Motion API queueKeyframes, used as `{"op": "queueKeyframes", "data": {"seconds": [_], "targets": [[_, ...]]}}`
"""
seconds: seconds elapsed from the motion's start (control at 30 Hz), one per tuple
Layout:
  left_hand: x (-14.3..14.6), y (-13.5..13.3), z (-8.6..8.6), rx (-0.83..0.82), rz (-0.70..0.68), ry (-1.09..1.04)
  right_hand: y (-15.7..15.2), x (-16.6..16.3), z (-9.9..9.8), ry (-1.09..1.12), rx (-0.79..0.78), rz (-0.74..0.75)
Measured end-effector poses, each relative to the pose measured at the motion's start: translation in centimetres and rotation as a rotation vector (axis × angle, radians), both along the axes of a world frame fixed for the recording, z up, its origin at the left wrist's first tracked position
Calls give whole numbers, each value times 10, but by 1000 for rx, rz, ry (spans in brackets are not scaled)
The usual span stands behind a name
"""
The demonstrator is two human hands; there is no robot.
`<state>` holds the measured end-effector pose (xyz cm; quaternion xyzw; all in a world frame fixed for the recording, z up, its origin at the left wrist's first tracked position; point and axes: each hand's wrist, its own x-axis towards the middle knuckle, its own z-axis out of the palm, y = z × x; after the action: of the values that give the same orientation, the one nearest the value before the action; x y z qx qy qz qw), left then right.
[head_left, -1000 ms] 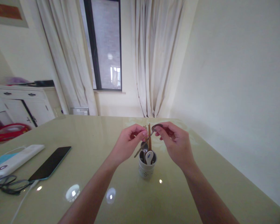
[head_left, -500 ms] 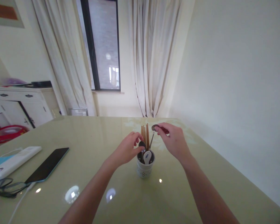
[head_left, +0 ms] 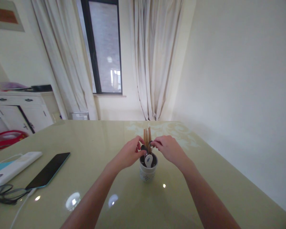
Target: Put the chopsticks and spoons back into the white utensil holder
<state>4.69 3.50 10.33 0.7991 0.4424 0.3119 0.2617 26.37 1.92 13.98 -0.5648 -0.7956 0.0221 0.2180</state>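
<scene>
A small white ceramic utensil cup (head_left: pixel 147 173) stands in the middle of the glossy green table (head_left: pixel 205 190). Wooden chopsticks (head_left: pixel 146 140) and a white ceramic spoon (head_left: pixel 148 160) stick up out of it. My left hand (head_left: pixel 128 154) rests at the cup's left rim, fingers pinched around the bowl of a dark metal spoon (head_left: pixel 143 147). My right hand (head_left: pixel 168 149) is at the right rim, thumb and fingers pinched on the bowl of another metal spoon (head_left: pixel 151 143), whose handle goes down into the cup.
A black phone (head_left: pixel 49 174) lies on the table at the left, beside a white power bank (head_left: pixel 13 163), black glasses (head_left: pixel 4 193) and a white cable (head_left: pixel 22 203). A white cabinet (head_left: pixel 21 106) and curtained window (head_left: pixel 105 47) stand behind. A plain wall runs along the right.
My right hand has lowered the metal spoon into the cup, from held high above it to down at the rim. My left hand dropped to the rim too.
</scene>
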Motion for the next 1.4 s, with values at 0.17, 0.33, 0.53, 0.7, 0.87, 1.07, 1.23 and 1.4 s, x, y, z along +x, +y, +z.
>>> {"op": "queueKeyframes", "data": {"seconds": [0.17, 0.33, 0.53, 0.7, 0.87, 1.07, 1.23, 1.4], "targets": [[-6, -7, -9, 24, 70, -139, -17, 8, -1, 160, 57, -40], [-16, -26, -63, -21, 249, -274, -36, 10, -62, 608, 82, 17], [-14, -36, -114, -50, 231, -44, -38, -15, -132, 781, -70, 71], [-7, -39, -111, -88, 203, 154, -41, -28, -132, 747, -64, 78], [-9, -39, -112, -83, 202, 174, -28, 1, -130, 700, -7, -37], [-12, -34, -122, -61, 183, 120, -5, 65, -137, 678, 71, -272], [-12, -33, -121, -63, 183, 112, 4, 100, -144, 677, 101, -391], [-12, -34, -117, -65, 184, 110, 8, 113, -147, 670, 145, -356]]}}
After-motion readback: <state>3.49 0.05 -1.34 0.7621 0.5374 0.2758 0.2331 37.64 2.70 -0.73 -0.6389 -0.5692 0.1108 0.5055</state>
